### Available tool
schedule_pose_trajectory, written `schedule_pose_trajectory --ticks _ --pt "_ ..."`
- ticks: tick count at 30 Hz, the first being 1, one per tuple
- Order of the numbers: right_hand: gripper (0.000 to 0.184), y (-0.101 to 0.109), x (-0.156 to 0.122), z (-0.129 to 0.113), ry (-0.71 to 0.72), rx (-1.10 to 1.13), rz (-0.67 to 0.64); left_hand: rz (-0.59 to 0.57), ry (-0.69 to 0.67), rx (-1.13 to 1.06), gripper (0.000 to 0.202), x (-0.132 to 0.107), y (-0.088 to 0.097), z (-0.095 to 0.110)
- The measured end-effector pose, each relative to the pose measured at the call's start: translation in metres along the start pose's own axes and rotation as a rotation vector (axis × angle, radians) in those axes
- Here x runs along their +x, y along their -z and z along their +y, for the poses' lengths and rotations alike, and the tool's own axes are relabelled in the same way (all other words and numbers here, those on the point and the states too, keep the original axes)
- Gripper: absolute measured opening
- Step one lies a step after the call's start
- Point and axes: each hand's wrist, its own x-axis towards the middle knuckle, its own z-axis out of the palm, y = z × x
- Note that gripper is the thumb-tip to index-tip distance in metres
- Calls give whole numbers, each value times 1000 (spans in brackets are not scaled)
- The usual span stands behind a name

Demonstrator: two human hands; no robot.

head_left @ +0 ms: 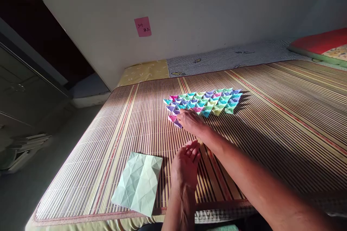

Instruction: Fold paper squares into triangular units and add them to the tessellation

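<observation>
Small origami paper boats [207, 103] in pink, purple, blue, green and yellow stand in close rows on the striped bamboo mat [146, 130]. At the near left end of the rows, my right hand [189, 120] has its fingers pinched on a paper boat [177, 124], which they partly cover. A pink boat [171, 118] stands beside those fingertips. Nearer to me, my left hand [187, 162] is open above the mat, palm turned up, fingers slightly curled and holding nothing. Left of it lies a pale green sheet of paper [138, 182] with a grid of creases.
Behind the mat runs a yellow and checked cloth [206, 59] along the wall. A pink note [142, 26] with handwriting is stuck on the wall. Red bedding [320, 41] lies at the far right. Beyond the bed's left edge, a stack of papers or books [29, 144] sits low down.
</observation>
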Motion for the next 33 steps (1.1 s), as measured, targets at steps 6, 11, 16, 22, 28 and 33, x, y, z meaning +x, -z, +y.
schedule_pose_trajectory --ticks 6,11,16,22,28,33 --pt "27 -1 2 0 -20 43 28 9 4 -4 24 -2 -2 2" --pt "21 15 -7 -11 -27 128 96 15 -7 -18 25 -2 -3 -2" --pt "13 38 -42 -23 5 300 212 -52 -229 73 12 -8 -5 -12" --pt "13 39 -155 -15 -98 617 442 -128 -518 496 21 -47 19 39" --pt "18 0 -327 -26 -96 334 376 202 -953 904 31 -106 111 105" --pt "20 -17 -383 -43 -54 110 333 249 -1096 1428 36 -118 147 82"
